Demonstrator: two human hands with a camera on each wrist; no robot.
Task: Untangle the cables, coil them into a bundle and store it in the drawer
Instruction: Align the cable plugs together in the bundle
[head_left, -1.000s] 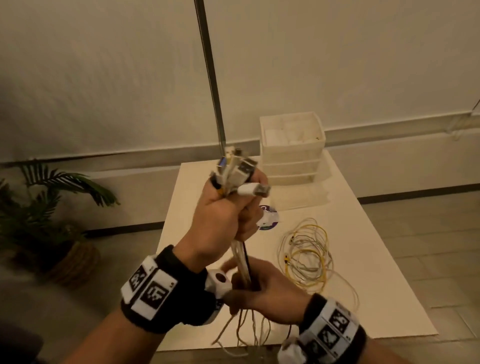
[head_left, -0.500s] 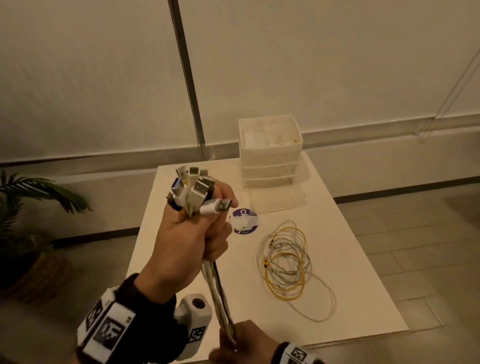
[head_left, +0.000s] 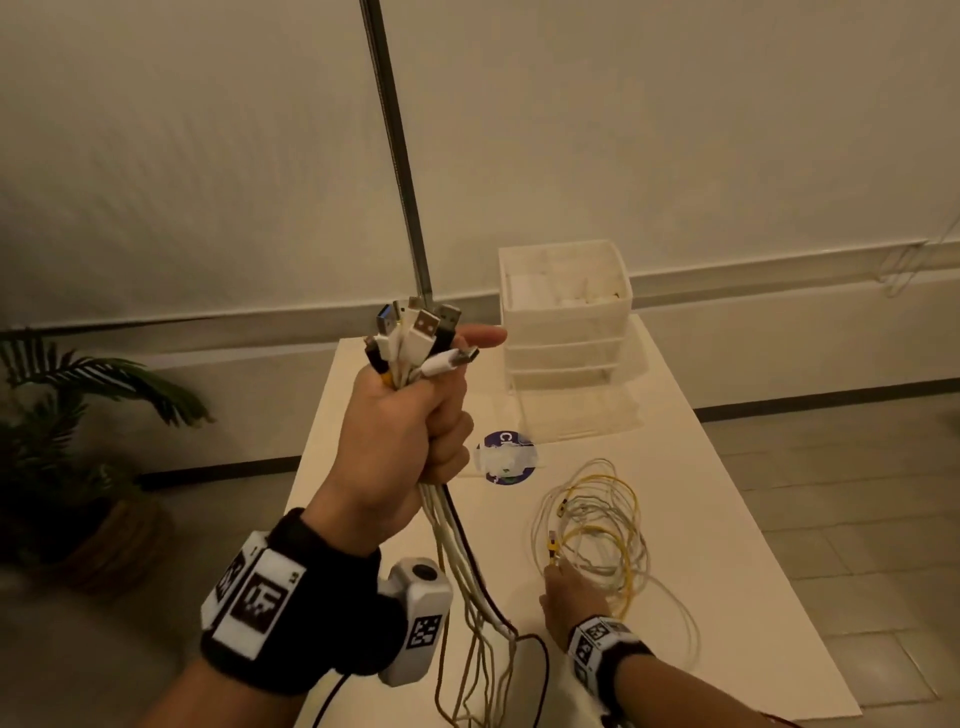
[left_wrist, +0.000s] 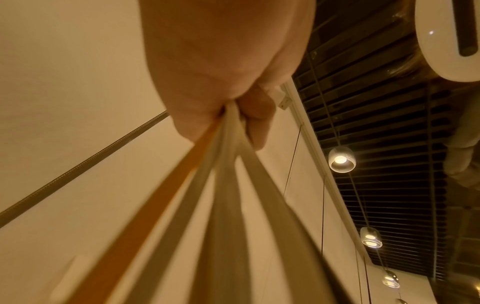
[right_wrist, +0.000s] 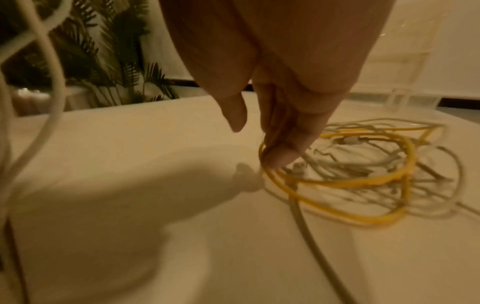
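The right hand has left the fisted left hand's bundle of white, yellow and black cables, its fingertips now touching the loose yellow-and-white cable coil. White plastic drawer unit: top tray's contents unclear.

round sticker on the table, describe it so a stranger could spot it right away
On the white table, look just in front of the white drawer unit. The round sticker lies flat there, between the drawers and the loose cable coil. It is the only dark purple thing on the tabletop.

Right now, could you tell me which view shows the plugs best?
The head view: the plugs fan out above the left hand. The left wrist view shows only cords leaving the fist; the right wrist view shows none of them.
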